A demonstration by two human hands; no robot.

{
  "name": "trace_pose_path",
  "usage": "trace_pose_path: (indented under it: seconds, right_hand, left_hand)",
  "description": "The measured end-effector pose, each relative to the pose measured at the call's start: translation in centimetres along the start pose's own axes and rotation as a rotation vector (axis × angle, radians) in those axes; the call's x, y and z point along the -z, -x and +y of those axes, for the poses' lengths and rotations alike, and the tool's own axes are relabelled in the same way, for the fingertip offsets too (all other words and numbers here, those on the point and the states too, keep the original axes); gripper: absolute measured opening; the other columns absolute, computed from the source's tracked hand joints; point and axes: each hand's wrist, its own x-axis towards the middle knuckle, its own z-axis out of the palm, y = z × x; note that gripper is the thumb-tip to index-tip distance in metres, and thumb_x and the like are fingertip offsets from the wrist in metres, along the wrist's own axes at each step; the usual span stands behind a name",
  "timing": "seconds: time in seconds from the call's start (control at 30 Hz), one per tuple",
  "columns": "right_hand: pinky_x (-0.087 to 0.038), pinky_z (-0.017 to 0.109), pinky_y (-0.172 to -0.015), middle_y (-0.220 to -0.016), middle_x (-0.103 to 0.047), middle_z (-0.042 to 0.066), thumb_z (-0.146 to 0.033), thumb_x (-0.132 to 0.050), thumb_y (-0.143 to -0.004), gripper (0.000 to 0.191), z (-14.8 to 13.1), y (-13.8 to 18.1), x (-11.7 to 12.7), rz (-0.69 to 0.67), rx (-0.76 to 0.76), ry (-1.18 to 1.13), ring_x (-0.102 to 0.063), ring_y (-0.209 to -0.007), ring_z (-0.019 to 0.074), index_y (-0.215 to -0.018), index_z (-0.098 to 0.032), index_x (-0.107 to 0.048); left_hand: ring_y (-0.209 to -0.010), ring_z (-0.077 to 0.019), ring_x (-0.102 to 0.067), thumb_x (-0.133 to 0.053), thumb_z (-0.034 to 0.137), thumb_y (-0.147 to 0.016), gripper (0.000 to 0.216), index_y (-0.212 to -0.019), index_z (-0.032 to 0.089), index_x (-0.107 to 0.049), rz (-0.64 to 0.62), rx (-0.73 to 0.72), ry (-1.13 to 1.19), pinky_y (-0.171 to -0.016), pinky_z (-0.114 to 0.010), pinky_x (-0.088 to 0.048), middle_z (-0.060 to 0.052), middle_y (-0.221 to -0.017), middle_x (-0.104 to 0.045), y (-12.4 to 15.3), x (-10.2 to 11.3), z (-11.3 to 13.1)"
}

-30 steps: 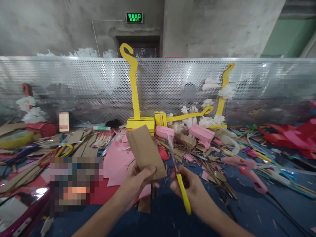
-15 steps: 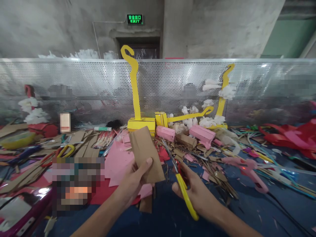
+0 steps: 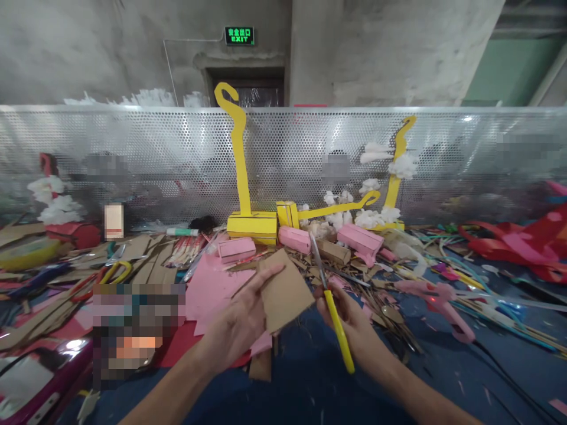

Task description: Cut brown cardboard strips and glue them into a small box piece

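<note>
My left hand (image 3: pixel 241 316) holds a brown cardboard piece (image 3: pixel 286 293) low over the blue table, fingers along its left edge and thumb under it. My right hand (image 3: pixel 354 327) grips yellow-handled scissors (image 3: pixel 330 298), blades pointing up and away, just right of the cardboard. The blades are nearly together and are not touching the cardboard.
Cardboard scraps and pink paper (image 3: pixel 210 289) litter the table. Pink boxes (image 3: pixel 361 238) and yellow cardboard hook shapes (image 3: pixel 241 168) with white fluff stand by a perforated metal screen (image 3: pixel 133 153). A pink glue gun (image 3: pixel 443 298) lies at right, another pair of scissors (image 3: pixel 113 273) at left.
My left hand has lowered and turned the cardboard from upright to flatter. My right hand shifted the scissors up and closer to the cardboard's right edge.
</note>
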Motion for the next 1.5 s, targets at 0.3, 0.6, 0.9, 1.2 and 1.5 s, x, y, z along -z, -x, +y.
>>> trace_pose_path:
  seconds: [0.3, 0.6, 0.9, 1.2, 1.5]
  right_hand:
    - [-0.040, 0.023, -0.051, -0.063, -0.050, -0.006, -0.057, -0.088, -0.058, 0.054, -1.1, -0.3, -0.5, 0.058, -0.093, -0.119, -0.042, -0.054, 0.0108, -0.089, -0.021, -0.063]
    - [-0.033, 0.022, -0.050, -0.063, -0.044, -0.007, -0.055, -0.080, -0.072, 0.043, -0.6, 0.1, -0.7, -0.062, -0.124, -0.053, -0.036, -0.053, 0.0095, -0.083, -0.021, -0.056]
    - [-0.043, 0.024, -0.060, -0.070, -0.050, -0.004, -0.057, -0.078, -0.074, 0.044, 0.2, 0.7, -1.0, -0.250, -0.082, 0.025, -0.046, -0.063, 0.0124, -0.082, -0.020, -0.056]
    - [-0.044, 0.023, -0.056, -0.078, -0.054, 0.000, -0.075, -0.068, -0.074, 0.062, 0.8, 1.6, -0.7, -0.333, -0.144, -0.062, -0.046, -0.063, 0.0125, -0.102, -0.020, -0.060]
    - [-0.048, 0.030, -0.079, -0.100, -0.055, 0.004, -0.072, -0.062, -0.082, 0.057, -2.2, 3.7, -0.3, -0.604, -0.237, -0.071, -0.052, -0.084, 0.0175, -0.114, -0.026, -0.061]
  left_hand:
    - [-0.038, -0.0100, -0.052, -0.067, 0.054, -0.084, 0.042, -0.071, 0.015, -0.061, 0.295, 0.039, -0.299, -0.038, -0.020, -0.036, -0.004, -0.052, -0.066, -1.1, 0.8, -1.2]
    - [-0.036, -0.0077, -0.032, -0.058, 0.069, -0.082, 0.058, -0.054, 0.019, -0.050, 0.353, 0.110, -0.764, -0.038, -0.023, -0.019, 0.006, -0.040, -0.043, -1.1, 2.0, -1.5]
    - [-0.053, -0.0158, -0.062, -0.075, 0.048, -0.078, 0.044, -0.109, 0.016, -0.069, 0.204, 0.097, -0.575, -0.049, -0.025, -0.047, -0.007, -0.085, -0.075, -0.5, 0.9, -3.3]
    - [-0.050, -0.0087, -0.056, -0.083, 0.042, -0.074, 0.036, -0.090, 0.013, -0.068, 0.428, -0.043, -0.392, -0.041, -0.017, -0.042, -0.002, -0.073, -0.071, -1.1, 1.1, -1.3]
    - [-0.081, -0.0189, -0.071, -0.087, 0.035, -0.068, 0.035, -0.096, 0.018, -0.074, 0.450, -0.040, -0.180, -0.069, -0.026, -0.059, -0.005, -0.092, -0.077, -0.5, 1.6, -0.3]
